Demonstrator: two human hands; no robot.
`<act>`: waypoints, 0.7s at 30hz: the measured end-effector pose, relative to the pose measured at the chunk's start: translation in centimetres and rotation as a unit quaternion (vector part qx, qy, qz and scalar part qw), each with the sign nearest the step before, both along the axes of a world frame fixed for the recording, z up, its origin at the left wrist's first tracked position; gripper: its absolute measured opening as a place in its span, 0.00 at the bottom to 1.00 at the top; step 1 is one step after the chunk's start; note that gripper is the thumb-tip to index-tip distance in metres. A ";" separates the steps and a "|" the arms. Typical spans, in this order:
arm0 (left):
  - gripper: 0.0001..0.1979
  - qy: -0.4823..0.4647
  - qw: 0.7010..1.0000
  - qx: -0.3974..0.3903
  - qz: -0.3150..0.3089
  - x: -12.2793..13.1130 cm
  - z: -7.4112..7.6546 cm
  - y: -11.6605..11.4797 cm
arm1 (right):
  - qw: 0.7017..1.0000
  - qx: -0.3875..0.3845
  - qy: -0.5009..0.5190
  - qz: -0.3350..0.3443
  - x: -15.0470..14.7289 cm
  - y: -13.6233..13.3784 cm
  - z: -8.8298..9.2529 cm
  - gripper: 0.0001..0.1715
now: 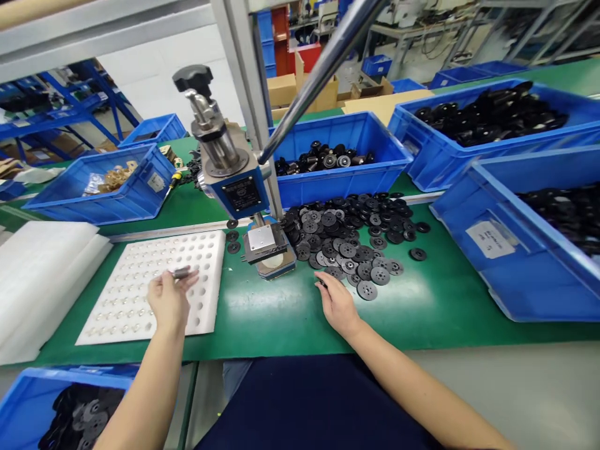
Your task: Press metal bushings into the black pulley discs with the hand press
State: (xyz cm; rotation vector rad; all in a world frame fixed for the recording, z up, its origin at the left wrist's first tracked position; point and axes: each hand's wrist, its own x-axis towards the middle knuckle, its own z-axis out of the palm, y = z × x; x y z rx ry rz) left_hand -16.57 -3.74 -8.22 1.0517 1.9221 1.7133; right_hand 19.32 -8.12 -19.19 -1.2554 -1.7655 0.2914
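Observation:
Over the white foam tray [213, 294], my left hand [169, 300] is closed on a small dark metal cylinder [182, 273], which lies sideways in the fingers. Round holes cover the tray, and many of them hold small shiny parts. My right hand [338, 303] is closed in a pinch just in front of a pile of black discs [347, 250]. A small dark thing shows at its fingertips, mostly hidden by them. Between my hands stands a hand press [239, 187] with a long metal lever [319, 81] and a plate at its base.
Blue bins [337, 181] of black parts stand behind the pile, with another large bin [506, 250] at the right. At the left are stacked white foam sheets [47, 275] and a bin [94, 206] with brass-coloured parts. A lower bin [28, 400] sits below the table edge.

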 end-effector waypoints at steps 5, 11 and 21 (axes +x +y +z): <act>0.18 -0.043 0.957 -0.093 -0.272 9.9 -2.6 -5.1 | 0.978 -0.134 0.161 0.003 -2.0 -0.8 1.6 0.16; 0.10 0.095 0.903 -0.109 -0.404 15.7 -7.2 -6.4 | 0.979 -0.140 0.139 0.052 -3.5 -1.4 2.1 0.14; 0.07 0.226 0.878 -0.039 -0.420 14.9 -9.5 -6.3 | 0.987 -0.063 0.045 0.139 -3.4 -1.6 1.6 0.15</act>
